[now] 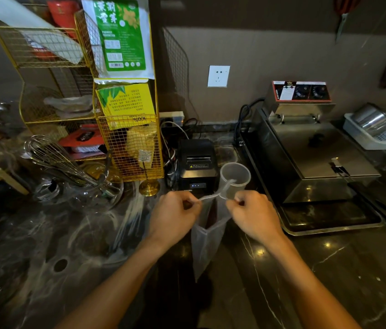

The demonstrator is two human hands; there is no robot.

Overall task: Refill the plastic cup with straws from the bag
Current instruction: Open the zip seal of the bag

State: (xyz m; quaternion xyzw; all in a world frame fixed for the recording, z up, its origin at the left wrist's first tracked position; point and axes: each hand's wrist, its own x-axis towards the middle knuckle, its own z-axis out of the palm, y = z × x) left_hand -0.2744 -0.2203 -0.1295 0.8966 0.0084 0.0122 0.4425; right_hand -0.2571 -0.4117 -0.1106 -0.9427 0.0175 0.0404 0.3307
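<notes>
Over the dark tabletop (329,269), the left hand (173,216) pinches one side of the clear bag (205,241) mouth. The bag hangs long axis upright, mouth up. The right hand (255,216) pinches the other side, just before the empty plastic cup (235,179).

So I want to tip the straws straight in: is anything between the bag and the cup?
Nothing visible. Both hands, left and right, hold the bag open just in front of the plastic cup, which looks empty.
</notes>
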